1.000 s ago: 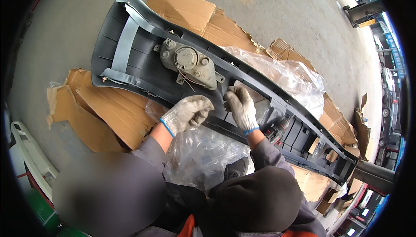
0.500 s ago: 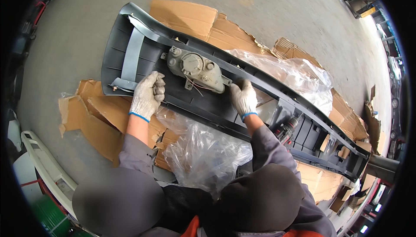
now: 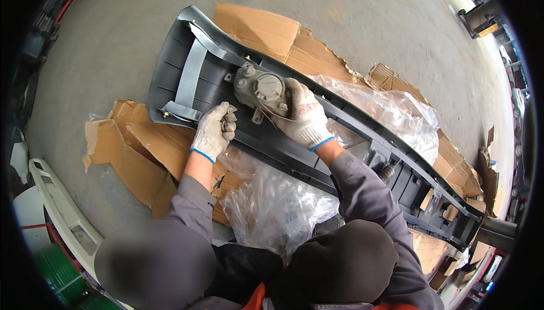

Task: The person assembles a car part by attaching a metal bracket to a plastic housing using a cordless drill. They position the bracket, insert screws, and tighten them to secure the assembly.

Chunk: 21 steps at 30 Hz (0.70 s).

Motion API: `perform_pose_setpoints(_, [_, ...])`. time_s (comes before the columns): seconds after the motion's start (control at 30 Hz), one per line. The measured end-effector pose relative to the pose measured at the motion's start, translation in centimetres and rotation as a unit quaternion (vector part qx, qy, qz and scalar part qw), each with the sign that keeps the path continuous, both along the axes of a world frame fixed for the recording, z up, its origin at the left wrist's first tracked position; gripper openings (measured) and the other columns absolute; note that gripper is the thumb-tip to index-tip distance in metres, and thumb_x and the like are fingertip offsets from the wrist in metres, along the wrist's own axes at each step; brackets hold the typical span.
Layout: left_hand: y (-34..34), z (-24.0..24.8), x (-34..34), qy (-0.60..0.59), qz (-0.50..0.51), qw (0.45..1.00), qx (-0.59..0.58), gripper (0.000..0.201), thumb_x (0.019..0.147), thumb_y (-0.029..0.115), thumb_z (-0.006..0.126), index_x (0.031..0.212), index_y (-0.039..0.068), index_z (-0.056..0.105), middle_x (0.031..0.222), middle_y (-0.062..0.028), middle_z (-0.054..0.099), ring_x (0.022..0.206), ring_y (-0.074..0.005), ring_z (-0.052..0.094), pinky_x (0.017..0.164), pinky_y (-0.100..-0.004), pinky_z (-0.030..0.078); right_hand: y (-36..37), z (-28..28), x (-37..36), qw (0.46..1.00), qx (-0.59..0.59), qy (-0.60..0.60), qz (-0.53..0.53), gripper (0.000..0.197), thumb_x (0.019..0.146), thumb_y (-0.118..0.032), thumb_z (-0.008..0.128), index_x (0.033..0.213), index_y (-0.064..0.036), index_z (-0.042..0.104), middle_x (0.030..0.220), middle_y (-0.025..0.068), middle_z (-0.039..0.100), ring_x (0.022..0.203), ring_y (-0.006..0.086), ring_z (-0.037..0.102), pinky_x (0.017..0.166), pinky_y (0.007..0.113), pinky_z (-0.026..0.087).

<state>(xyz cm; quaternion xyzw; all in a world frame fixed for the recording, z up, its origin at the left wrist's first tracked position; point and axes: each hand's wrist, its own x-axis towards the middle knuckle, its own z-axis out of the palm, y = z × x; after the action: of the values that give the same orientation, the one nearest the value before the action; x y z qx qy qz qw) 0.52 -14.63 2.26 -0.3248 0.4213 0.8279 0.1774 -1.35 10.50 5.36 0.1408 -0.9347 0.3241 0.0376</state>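
While the right hand (image 3: 303, 112), part-curled, grasps the lamp housing (image 3: 266, 88) just left of it, the left hand (image 3: 213, 131), loosely fisted, contents unclear, is at the edge of the dark bumper (image 3: 297, 152). Even support, sparing the mounting tab (image 3: 256, 117), seems wise.

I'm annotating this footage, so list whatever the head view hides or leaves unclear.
All in the head view:
Lamp housing: its right end is covered by the right grip; its underside faces away.
Left grip: curled fingers hide whether it holds something small.
Drill: behind the right sleeve, except its front end.
Green drum: cut off by the dark fisheye rim.
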Motion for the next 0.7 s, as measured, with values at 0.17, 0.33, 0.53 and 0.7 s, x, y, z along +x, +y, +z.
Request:
perform_pose_setpoints(0.17, [0.1, -0.4, -0.2, 0.014, -0.007, 0.999, 0.033, 0.024, 0.105, 0.031, 0.064, 0.099, 0.008, 0.064, 0.072, 0.0040, 0.053, 0.054, -0.0064, 0.043, 0.044, -0.0204, 0.028, 2.0, 2.8, 0.9, 0.993, -0.086, 0.055, -0.058, 0.085, 0.070, -0.024, 0.091, 0.141, -0.0025, 0.049, 0.125, 0.0203, 0.065, 0.110, 0.0371, 0.067, 0.094, 0.044, 0.057])
perform_pose_setpoints(0.33, [0.0, 0.3, -0.1, 0.011, -0.001, 1.000, 0.024, 0.023, 0.105, 0.030, 0.063, 0.098, 0.008, 0.064, 0.073, 0.0037, 0.055, 0.056, -0.0062, 0.046, 0.045, -0.0195, 0.031, 6.6, 8.2, -4.7, 0.994, -0.039, 0.041, -0.091, 0.073, 0.079, -0.040, 0.087, 0.135, -0.0059, 0.056, 0.126, 0.0215, 0.067, 0.116, 0.0358, 0.067, 0.094, 0.043, 0.056])
perform_pose_setpoints(0.53, [0.1, -0.7, -0.3, 0.024, -0.017, 0.999, 0.018, 0.025, 0.106, 0.031, 0.061, 0.102, 0.007, 0.063, 0.074, 0.0032, 0.055, 0.056, -0.0062, 0.046, 0.044, -0.0196, 0.031, 11.8, 2.4, -9.7, 0.995, 0.067, 0.015, -0.072, 0.081, 0.082, -0.047, 0.083, 0.144, -0.0063, 0.050, 0.131, 0.0242, 0.065, 0.122, 0.0415, 0.063, 0.103, 0.047, 0.052])
perform_pose_setpoints(0.7, [0.1, -0.2, -0.3, 0.005, -0.024, 1.000, -0.001, 0.026, 0.106, 0.032, 0.062, 0.100, 0.007, 0.063, 0.073, 0.0034, 0.055, 0.055, -0.0060, 0.045, 0.044, -0.0197, 0.030, 11.6, 2.2, -8.3, 0.986, 0.076, 0.069, -0.130, 0.079, 0.086, -0.036, 0.081, 0.147, -0.0027, 0.046, 0.139, 0.0255, 0.060, 0.131, 0.0433, 0.056, 0.108, 0.046, 0.049])
